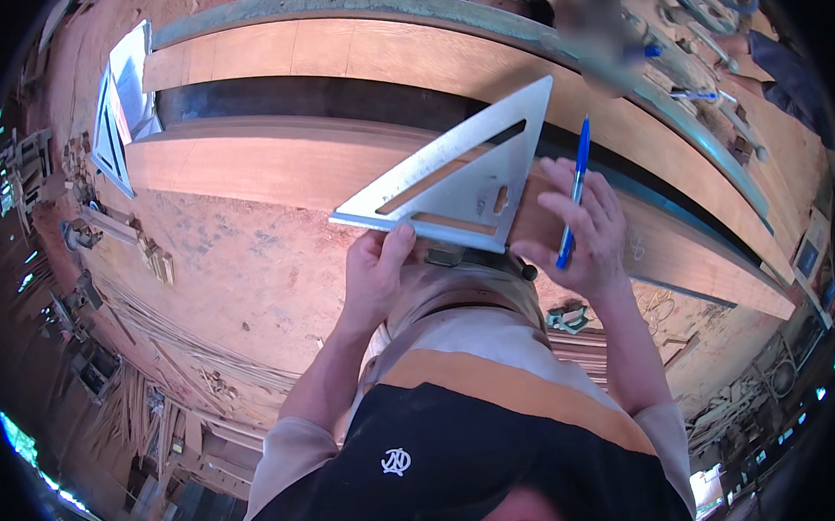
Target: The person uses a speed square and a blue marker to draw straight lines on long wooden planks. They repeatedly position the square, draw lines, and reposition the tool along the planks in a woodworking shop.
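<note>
A silver triangular speed square [470, 193] rests tilted over the near wooden board [273, 160]. My left hand [376, 272] pinches the square's thick lower edge near its left end, thumb on top. My right hand [588, 225] holds a blue pen [579, 179] among its fingers, tip pointing up and away. The thumb and lower fingers of that hand are by the square's lower right corner; whether they touch it I cannot tell. Part of the board lies hidden under the square.
Beyond a dark gap lies a second long board [362, 49], backed by a greenish rail [378, 0]. At the left end stand a white panel [130, 77] and another triangular square [109, 134]. Another person's arm [734, 46] is at far right. Wood strips [197, 340] lie on the floor.
</note>
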Available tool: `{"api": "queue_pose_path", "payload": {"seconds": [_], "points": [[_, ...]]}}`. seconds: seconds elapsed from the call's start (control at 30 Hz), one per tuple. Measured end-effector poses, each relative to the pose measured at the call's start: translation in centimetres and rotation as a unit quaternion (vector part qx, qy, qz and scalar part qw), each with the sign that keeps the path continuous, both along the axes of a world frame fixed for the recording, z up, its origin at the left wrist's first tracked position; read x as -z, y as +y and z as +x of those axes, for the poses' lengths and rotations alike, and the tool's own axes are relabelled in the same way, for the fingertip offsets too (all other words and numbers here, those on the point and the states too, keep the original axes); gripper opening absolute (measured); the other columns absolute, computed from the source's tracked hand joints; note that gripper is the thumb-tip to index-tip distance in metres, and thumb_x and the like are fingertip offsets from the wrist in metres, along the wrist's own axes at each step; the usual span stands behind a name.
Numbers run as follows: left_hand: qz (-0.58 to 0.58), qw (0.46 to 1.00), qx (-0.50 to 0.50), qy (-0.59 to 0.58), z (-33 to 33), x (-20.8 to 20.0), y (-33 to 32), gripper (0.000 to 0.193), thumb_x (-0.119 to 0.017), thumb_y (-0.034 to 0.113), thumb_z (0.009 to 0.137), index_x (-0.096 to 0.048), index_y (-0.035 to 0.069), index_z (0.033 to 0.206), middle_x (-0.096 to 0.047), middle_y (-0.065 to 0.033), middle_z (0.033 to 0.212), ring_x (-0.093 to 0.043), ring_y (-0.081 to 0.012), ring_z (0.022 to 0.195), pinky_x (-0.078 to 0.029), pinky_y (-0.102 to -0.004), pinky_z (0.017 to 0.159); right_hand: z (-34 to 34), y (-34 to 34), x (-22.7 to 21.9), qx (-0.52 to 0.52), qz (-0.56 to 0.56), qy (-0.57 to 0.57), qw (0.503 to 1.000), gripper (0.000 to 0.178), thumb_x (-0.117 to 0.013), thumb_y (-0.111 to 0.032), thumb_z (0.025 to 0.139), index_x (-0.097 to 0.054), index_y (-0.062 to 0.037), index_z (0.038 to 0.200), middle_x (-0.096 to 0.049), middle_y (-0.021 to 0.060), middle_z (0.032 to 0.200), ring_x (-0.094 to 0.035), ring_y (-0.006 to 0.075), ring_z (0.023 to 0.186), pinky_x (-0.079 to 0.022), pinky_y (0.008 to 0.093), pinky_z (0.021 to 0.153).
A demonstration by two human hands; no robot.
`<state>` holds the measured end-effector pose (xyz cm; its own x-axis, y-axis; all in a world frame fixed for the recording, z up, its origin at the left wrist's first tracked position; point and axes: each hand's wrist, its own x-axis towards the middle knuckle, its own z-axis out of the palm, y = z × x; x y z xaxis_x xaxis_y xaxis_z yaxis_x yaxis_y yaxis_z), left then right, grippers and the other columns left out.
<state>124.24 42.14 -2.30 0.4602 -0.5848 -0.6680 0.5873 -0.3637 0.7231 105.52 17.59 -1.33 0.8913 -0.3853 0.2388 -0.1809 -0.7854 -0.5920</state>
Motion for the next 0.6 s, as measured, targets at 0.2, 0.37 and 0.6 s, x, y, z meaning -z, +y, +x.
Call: {"api": "queue_pose_path", "payload": {"seconds": [0.2, 0.37, 0.6], "points": [[0.022, 1.0, -0.003, -0.004, 1.2, -0.2, 1.3, 0.032, -0.065, 0.025, 0.11, -0.074, -0.005, 0.117, -0.077, -0.0088, 0.102, -0.07, -0.0161, 0.093, -0.056, -0.0333, 0.088, 0.2, -0.4, -0.4, -0.04, 0.004, 0.062, 0.997, 0.058, -0.085, -0.058, 0.088, -0.065, -0.0195, 0.125, -0.069, 0.0091, 0.147, -0.066, 0.0362, 0.132, -0.051, 0.0523, 0.106], [0.04, 0.999, 0.006, 0.009, 2.1, -0.5, 1.9, 0.032, -0.066, 0.024, 0.109, -0.074, -0.004, 0.12, -0.078, -0.0107, 0.105, -0.071, -0.0171, 0.095, -0.056, -0.0342, 0.089, 0.3, -0.4, -0.1, -0.005, 0.015, 0.054, 0.998, 0.057, -0.085, -0.056, 0.089, -0.063, -0.0196, 0.126, -0.073, 0.0113, 0.14, -0.071, 0.0371, 0.122, -0.055, 0.0495, 0.099], [0.038, 0.998, -0.034, 0.037, 3.0, -0.6, 2.7, 0.033, -0.064, 0.023, 0.11, -0.072, -0.005, 0.127, -0.078, -0.0121, 0.11, -0.071, -0.0184, 0.1, -0.056, -0.0347, 0.092, 0.2, -0.6, 0.1, -0.003, 0.018, 0.057, 0.998, 0.058, -0.085, -0.055, 0.091, -0.061, -0.0187, 0.129, -0.074, 0.0136, 0.136, -0.074, 0.0376, 0.115, -0.058, 0.048, 0.093]]}}
